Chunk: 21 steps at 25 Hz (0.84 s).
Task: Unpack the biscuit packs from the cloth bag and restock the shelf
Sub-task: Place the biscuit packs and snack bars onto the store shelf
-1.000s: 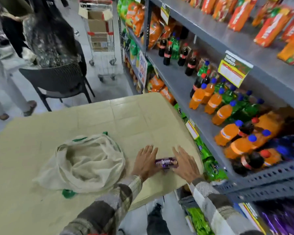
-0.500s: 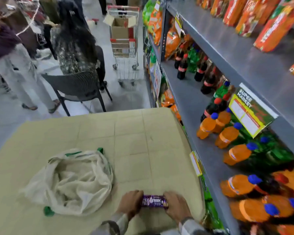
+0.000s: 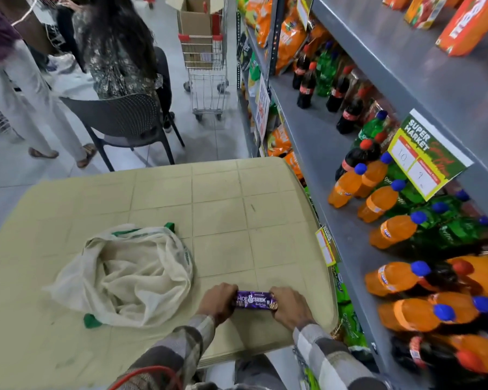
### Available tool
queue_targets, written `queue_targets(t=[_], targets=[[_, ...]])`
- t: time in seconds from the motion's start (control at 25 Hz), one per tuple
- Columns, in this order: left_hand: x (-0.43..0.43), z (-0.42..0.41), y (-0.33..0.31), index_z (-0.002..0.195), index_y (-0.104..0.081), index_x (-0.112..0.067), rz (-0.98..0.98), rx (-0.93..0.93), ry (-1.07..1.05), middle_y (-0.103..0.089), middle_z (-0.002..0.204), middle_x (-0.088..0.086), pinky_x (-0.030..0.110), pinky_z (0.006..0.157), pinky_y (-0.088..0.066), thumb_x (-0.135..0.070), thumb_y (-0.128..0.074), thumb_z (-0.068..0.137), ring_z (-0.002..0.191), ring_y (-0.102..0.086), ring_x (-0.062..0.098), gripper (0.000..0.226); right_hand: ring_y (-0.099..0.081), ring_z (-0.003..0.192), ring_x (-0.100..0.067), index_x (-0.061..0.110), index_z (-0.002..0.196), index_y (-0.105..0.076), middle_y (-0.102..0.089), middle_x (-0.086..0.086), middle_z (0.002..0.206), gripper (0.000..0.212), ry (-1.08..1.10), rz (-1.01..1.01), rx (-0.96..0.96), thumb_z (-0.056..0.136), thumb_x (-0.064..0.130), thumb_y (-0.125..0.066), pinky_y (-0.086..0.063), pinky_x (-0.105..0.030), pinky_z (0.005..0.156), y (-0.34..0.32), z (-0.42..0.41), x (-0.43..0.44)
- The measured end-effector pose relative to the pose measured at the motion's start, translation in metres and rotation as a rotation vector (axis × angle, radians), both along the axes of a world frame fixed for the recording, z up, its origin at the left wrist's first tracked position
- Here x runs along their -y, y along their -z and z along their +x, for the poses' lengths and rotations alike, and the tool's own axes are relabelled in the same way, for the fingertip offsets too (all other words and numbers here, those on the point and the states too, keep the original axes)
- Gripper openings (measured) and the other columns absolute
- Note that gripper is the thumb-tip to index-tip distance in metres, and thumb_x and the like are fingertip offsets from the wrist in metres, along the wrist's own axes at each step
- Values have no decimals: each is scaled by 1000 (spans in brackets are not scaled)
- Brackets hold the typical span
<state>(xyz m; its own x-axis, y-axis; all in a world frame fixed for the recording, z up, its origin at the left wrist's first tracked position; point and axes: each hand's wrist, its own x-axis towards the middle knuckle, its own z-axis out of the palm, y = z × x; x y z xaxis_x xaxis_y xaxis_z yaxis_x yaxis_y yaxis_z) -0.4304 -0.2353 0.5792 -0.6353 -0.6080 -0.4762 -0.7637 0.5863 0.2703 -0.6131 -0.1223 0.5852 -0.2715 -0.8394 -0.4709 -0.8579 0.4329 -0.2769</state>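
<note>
Our left hand [image 3: 217,302] and right hand [image 3: 289,306] each close around one end of a purple biscuit pack [image 3: 254,300], holding it level just above the near edge of the beige table [image 3: 217,209]. To its left the cloth bag [image 3: 127,273] lies slumped and open. On our right runs the grey shelf [image 3: 330,164] of orange soda bottles [image 3: 389,230].
</note>
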Motion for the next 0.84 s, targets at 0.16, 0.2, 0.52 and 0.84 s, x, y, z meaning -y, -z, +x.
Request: queue_targets(t=[0.16,0.2,0.52,0.84], targets=[[24,4,-26,104,-62,-20,-56,-51,31,-69,104,8,38,70,-47,-16,-56,81,97,-66,34,24,-69,94,-30,25,105,-60,-72,-2,100,23,37,-71,-43,82,20,-59,-53,-33,77,-25,9,12],[32,4,-35,105,-62,-20,-73,-69,46,-69,105,8,38,72,-49,-15,-57,80,98,-66,34,26,-69,94,-32,25,104,-60,-72,-3,100,23,54,-94,-59,82,20,-57,-53,-34,76,-34,11,16],[92,-9,-156,104,-63,-22,-295,-312,260,-68,104,9,40,72,-51,-14,-57,78,97,-65,37,28,-68,89,-36,25,97,-58,-71,-4,89,22,255,-369,-288,76,20,-54,-51,-36,65,-143,18,41],[70,-54,-313,99,-62,-20,-528,-618,559,-68,95,12,42,71,-53,-18,-60,79,91,-65,40,20,-68,78,-32,24,92,-61,-71,-1,82,22,455,-629,-569,76,40,-56,-44,-31,59,-303,29,-27]])
